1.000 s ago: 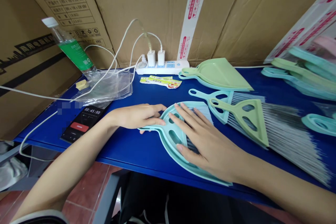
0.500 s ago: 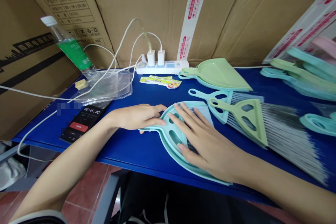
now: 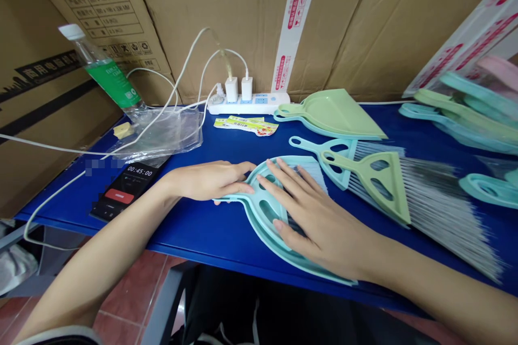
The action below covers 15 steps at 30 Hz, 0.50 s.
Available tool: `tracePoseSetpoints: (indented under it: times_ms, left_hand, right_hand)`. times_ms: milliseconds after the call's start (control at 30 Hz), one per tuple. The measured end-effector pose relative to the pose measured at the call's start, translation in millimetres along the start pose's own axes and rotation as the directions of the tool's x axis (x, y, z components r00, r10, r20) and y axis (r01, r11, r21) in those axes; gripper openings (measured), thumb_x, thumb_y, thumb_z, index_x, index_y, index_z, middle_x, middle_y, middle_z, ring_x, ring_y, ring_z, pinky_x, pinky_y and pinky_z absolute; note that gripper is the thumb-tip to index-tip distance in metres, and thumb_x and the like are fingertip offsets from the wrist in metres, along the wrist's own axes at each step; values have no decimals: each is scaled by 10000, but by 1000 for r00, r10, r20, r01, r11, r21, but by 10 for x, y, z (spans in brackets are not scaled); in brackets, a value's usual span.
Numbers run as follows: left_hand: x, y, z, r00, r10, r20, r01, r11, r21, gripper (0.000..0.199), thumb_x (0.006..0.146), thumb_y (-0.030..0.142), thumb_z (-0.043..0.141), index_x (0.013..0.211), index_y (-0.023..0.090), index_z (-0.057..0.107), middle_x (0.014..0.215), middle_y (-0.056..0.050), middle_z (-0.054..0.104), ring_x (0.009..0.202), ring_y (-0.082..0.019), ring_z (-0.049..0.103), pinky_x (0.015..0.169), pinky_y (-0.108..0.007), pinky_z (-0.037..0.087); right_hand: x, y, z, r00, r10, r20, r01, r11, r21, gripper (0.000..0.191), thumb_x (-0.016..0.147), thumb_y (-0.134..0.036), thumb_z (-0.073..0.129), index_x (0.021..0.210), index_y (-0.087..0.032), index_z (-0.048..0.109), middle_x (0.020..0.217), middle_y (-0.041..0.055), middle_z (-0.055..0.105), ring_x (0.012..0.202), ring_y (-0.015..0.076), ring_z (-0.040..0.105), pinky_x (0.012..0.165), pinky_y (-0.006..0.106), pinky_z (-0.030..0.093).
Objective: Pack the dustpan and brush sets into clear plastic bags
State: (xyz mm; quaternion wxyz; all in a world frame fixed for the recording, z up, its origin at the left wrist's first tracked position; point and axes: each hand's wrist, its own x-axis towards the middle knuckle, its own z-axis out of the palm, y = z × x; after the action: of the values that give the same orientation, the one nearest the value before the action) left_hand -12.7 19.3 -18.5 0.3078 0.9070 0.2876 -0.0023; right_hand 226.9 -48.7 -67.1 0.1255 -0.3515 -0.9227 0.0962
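Observation:
A turquoise dustpan lies on the blue table with a matching hand brush nested in it, grey bristles showing past my fingers. My left hand is closed around the handle end on the left, thumb on top and fingertips partly hidden beneath. Flat over the brush head rests my right hand, its fingers stretched out and slightly spread. To the right, a green hand brush lies across a turquoise hand brush, bristles fanned rightward. Behind them a green dustpan sits on a turquoise one.
A white power strip with chargers and cables stands at the back beside cardboard. Yellow packets, a clear plastic bag, a tilted bottle and a phone lie left. More wrapped dustpans are stacked right.
The view has shifted very slightly. Both hands keep their places on the dustpan and brush.

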Motion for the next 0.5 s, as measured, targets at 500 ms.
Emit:
tracePoseSetpoints:
  times_ms: [500]
  left_hand:
    - [-17,13,24,1000,-23,9,22,994,103,480,1042,487,339,1357,138,438,878,-45,677,660,-159,606,625,-249,420]
  right_hand:
    - [8,-23,-18,1000,23,18,-24,999,29,627,1050,-422,285,1608,-157,184,1649,168,114,1494,314,-11,1158,639,201]
